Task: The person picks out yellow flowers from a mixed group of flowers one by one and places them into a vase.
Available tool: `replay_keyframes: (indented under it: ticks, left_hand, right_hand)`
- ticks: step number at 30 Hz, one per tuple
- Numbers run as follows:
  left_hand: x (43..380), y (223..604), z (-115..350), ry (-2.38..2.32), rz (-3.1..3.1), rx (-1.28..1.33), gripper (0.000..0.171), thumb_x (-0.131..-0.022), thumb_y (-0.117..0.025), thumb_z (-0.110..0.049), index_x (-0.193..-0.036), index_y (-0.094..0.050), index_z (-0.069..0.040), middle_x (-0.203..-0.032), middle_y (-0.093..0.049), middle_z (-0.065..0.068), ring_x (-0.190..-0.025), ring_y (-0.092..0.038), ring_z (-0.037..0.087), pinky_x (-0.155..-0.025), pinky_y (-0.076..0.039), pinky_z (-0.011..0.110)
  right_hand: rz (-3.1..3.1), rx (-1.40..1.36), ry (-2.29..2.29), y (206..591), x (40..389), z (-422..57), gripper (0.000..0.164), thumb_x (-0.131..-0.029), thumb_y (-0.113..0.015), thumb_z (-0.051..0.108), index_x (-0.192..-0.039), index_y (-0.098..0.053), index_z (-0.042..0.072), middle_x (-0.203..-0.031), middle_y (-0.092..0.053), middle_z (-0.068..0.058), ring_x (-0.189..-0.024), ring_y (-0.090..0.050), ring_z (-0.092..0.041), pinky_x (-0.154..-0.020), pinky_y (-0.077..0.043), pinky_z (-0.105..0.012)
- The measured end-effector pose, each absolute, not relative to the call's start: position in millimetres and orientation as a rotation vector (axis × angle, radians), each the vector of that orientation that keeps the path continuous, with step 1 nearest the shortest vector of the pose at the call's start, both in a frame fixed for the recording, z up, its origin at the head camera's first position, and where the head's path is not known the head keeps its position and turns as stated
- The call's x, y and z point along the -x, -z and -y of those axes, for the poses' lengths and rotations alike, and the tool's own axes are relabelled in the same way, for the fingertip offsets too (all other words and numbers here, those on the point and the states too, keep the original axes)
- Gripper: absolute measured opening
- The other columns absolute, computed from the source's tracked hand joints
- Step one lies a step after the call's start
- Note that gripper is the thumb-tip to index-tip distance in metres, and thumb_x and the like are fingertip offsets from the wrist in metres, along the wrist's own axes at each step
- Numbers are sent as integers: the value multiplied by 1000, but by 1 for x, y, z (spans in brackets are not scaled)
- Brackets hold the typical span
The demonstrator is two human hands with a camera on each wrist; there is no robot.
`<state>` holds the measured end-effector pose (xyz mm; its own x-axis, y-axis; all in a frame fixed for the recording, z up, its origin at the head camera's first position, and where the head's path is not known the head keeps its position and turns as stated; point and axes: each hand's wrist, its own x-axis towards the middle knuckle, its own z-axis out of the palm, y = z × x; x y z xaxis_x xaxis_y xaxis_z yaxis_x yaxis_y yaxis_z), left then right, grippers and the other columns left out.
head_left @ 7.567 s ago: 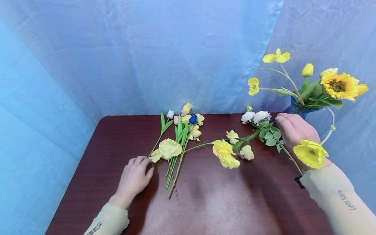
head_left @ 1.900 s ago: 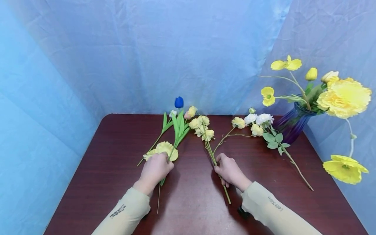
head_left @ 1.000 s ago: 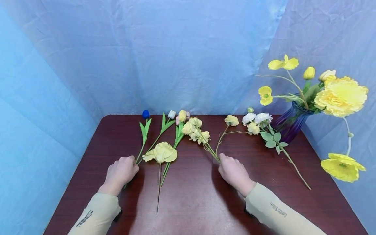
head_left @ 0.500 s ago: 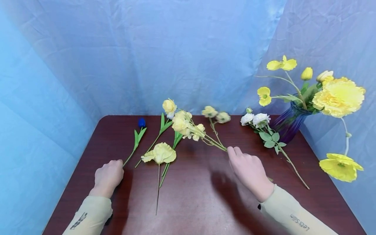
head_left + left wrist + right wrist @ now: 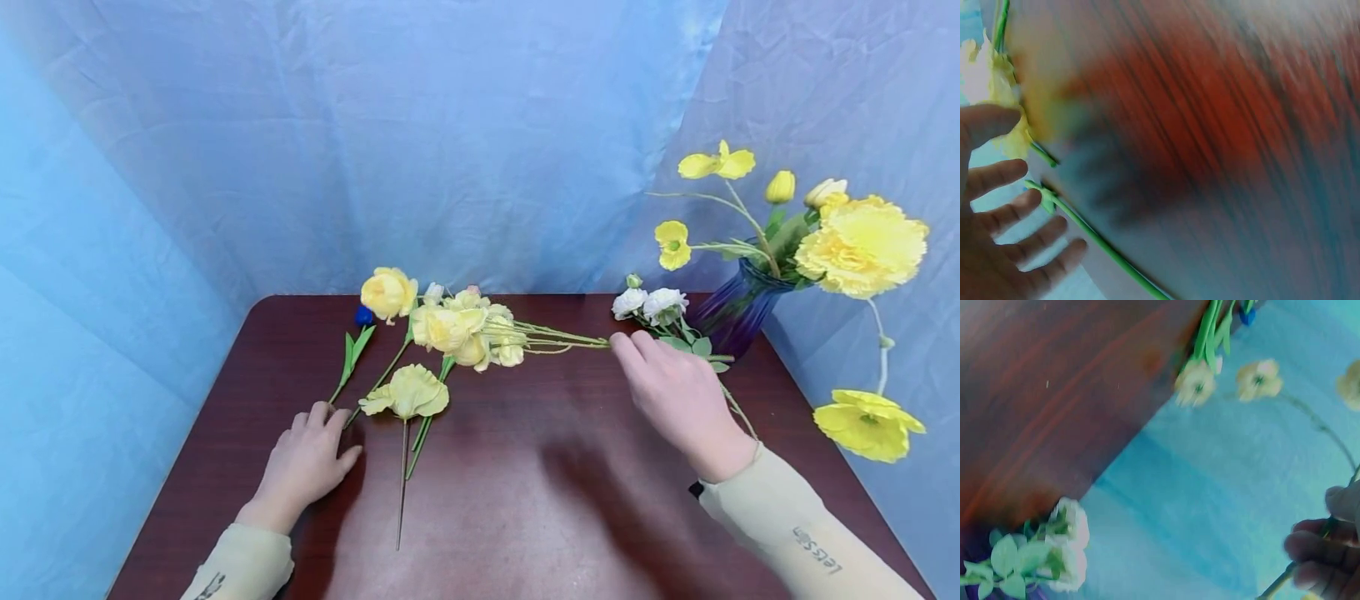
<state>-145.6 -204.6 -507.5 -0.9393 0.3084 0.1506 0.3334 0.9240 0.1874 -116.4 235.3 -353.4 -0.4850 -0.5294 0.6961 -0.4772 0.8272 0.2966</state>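
Note:
My right hand (image 5: pixel 678 396) pinches the stem of an artificial pale yellow flower spray (image 5: pixel 450 329). The spray points left above the table, its blooms overlapping the tulips behind it in the head view. In the right wrist view, the stem (image 5: pixel 1288 572) runs between thumb and fingers. My left hand (image 5: pixel 303 462) is spread at the lower end of the blue tulip (image 5: pixel 363 316), holding nothing. The left wrist view shows the green tulip stem (image 5: pixel 1104 240) lying beyond its fingertips. A single pale yellow flower (image 5: pixel 412 392) on a thin stem lies right of this hand.
At the right stands a blue-purple glass vase (image 5: pixel 731 308) with yellow flowers, including a big ruffled bloom (image 5: pixel 862 246); a drooping poppy (image 5: pixel 870 425) overhangs the table's right side. White roses (image 5: pixel 663 307) lie beside the vase. Blue cloth (image 5: pixel 450 150) hangs behind the dark red table (image 5: pixel 487 517).
My left hand set the blue tulip down at the left and let go of it. The right hand lifted the pale yellow spray rightward. Earlier, the ruffled yellow bloom moved from table to vase.

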Motion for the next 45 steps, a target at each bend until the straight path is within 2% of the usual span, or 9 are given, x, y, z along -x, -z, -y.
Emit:
replay_keyframes:
  ticks: [3,6,11,16,19,29,34,37,45]
  left_hand:
    - [142,508,201,312,3014,527,67,-79,-76,-44,-131,-54,-9,-130,-45,22,-110,-46,49,-79,-45,66]
    - [139,509,200,326,3112,511,79,-79,-73,-54,-140,-47,-13,-143,-36,23,-124,-35,54,-89,-37,72]
    - [136,510,201,381,3252,448,89,-77,-68,-64,-147,-39,-17,-153,-24,24,-132,-19,58,-93,-24,80]
    - [133,512,203,398,3265,432,90,-78,-66,-66,-148,-37,-18,-153,-23,23,-133,-16,58,-94,-21,81]
    - [133,513,203,410,3263,431,90,-77,-66,-66,-148,-37,-18,-153,-23,23,-133,-16,58,-94,-21,81]
    - [135,514,204,419,3274,443,90,-79,-65,-67,-149,-36,-18,-154,-22,23,-133,-14,58,-95,-20,81]
    - [135,513,204,425,3276,446,89,-79,-65,-66,-149,-35,-18,-154,-22,24,-134,-13,58,-95,-20,81]
    - [135,513,204,427,3276,447,89,-79,-65,-66,-149,-35,-18,-154,-21,24,-134,-13,58,-95,-19,81]
    - [136,515,206,416,3273,452,89,-80,-64,-66,-150,-34,-18,-154,-21,24,-134,-13,58,-94,-20,81]
  right_hand:
    - [2156,-731,73,348,120,-244,24,-93,-32,-6,-94,-56,-5,-71,-49,-11,-51,-46,-29,-35,-36,-40]
    - [2167,-722,68,342,124,-253,23,-97,-33,-5,-97,-56,-6,-79,-55,-14,-63,-54,-33,-47,-46,-45]
    - [2171,-706,51,331,129,-268,17,-99,-39,-5,-102,-56,-8,-91,-60,-19,-71,-55,-35,-58,-51,-48]
    - [2101,-675,22,325,138,-281,14,-97,-42,-8,-100,-56,-9,-96,-62,-21,-74,-54,-38,-58,-49,-50]
    - [2062,-628,18,325,145,-289,16,-97,-41,-7,-100,-57,-8,-90,-62,-20,-72,-53,-39,-55,-47,-50]
    - [2113,-415,-65,324,164,-315,18,-102,-49,10,-106,-59,-4,-77,-60,-23,-67,-54,-42,-51,-43,-56]
    - [2088,-298,-158,318,170,-323,17,-99,-55,12,-98,-58,-5,-74,-56,-27,-67,-53,-46,-52,-40,-60]
    - [2039,-289,-132,314,171,-322,15,-99,-54,10,-96,-58,-4,-71,-54,-26,-66,-52,-46,-50,-38,-59]
    - [2032,-371,-83,308,172,-320,19,-102,-50,14,-104,-61,-1,-85,-64,-22,-72,-54,-43,-56,-42,-55]
